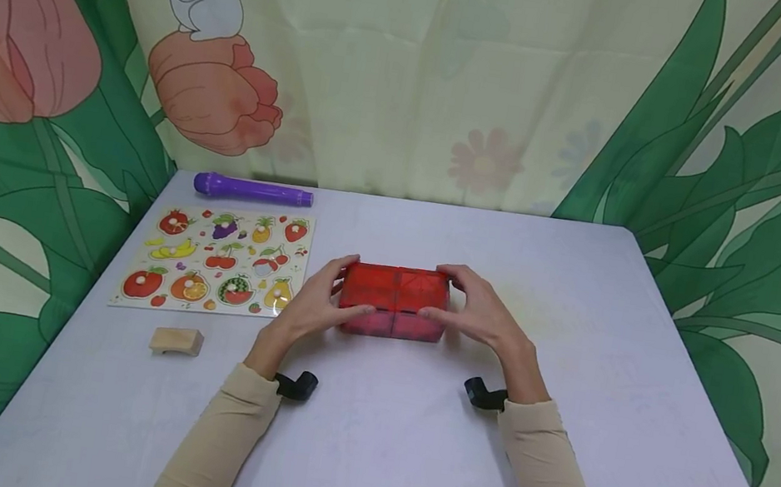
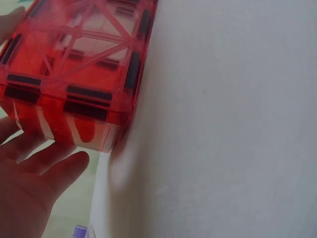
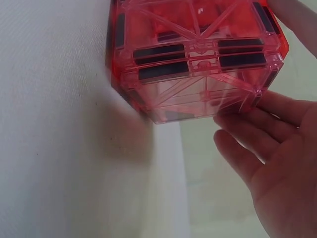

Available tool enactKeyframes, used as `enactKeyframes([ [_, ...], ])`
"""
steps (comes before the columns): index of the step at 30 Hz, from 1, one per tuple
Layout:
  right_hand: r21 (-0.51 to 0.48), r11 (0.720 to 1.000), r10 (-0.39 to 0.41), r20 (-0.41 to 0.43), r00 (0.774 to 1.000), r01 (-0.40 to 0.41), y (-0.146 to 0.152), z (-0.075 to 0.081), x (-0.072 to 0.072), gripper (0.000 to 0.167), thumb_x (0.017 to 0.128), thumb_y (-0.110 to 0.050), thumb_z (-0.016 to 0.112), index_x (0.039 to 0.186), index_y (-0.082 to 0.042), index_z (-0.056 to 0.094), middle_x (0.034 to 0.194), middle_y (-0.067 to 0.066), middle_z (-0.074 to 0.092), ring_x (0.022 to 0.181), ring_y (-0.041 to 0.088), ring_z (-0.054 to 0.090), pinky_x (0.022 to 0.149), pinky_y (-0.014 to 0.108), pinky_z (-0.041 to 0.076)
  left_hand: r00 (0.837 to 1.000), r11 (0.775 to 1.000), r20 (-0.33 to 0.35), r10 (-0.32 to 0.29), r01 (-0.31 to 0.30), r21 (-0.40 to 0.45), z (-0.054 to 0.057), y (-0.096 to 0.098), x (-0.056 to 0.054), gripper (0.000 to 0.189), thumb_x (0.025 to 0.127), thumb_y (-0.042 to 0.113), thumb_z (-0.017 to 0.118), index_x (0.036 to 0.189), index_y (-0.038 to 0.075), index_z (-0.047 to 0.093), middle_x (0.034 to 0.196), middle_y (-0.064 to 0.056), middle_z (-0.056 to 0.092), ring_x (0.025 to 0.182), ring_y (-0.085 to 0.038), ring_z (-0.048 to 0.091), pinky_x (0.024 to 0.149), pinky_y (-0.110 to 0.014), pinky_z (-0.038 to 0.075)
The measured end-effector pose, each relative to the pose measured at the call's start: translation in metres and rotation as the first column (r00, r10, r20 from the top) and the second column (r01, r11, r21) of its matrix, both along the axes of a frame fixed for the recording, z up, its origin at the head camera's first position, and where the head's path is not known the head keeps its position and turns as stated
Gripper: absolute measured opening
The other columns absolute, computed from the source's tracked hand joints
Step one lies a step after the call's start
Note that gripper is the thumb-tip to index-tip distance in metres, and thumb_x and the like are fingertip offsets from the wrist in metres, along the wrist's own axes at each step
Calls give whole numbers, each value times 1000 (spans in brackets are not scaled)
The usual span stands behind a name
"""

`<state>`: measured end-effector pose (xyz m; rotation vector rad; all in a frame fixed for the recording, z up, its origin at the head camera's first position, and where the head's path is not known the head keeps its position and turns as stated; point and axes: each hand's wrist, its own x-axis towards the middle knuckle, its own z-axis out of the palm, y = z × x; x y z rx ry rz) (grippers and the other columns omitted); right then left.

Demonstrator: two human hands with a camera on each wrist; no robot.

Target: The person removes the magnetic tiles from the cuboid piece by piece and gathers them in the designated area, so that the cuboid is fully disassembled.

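In the middle of the table in the head view is a box made of clear red magnetic tiles point(image 1: 394, 301), two squares wide. My left hand point(image 1: 310, 305) holds its left end, with the thumb along the front and the fingers round the far side. At the opposite end, my right hand point(image 1: 487, 315) grips it in the same manner. Dark magnet strips line the edges of the red tile box point(image 2: 74, 64) in the left wrist view. The right wrist view shows the fingers point(image 3: 247, 131) against the box's end; its underside is hidden.
To the left lies a fruit picture board point(image 1: 214, 259) with a purple toy microphone point(image 1: 254, 190) behind it. A small wooden block point(image 1: 176, 341) sits nearer the front left. White cloth point(image 1: 374, 452) covers the table, and a printed curtain point(image 1: 410, 112) hangs behind.
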<state>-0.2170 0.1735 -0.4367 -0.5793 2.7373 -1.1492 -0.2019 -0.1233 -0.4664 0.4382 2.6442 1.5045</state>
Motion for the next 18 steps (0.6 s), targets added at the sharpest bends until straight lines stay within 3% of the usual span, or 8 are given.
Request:
enactKeyframes([
  [7, -121, 993, 9, 84, 996, 1, 2, -7, -3, 88, 76, -40, 85, 148, -10, 45, 148, 9, 50, 138, 33, 49, 111, 52, 46, 999, 992, 53, 7, -13, 122, -5, 3, -1, 96, 79, 34, 85, 156, 11, 31, 152, -6, 44, 141, -28, 44, 116, -46, 41],
  [18, -276, 961, 46, 149, 988, -3, 6, -13, -7, 77, 78, -26, 86, 144, -15, 49, 147, 9, 51, 141, 34, 45, 118, 51, 38, 990, 977, 138, 13, -42, 210, -7, 2, -2, 87, 77, 32, 87, 149, 25, 40, 150, -3, 45, 141, -27, 43, 118, -46, 39],
])
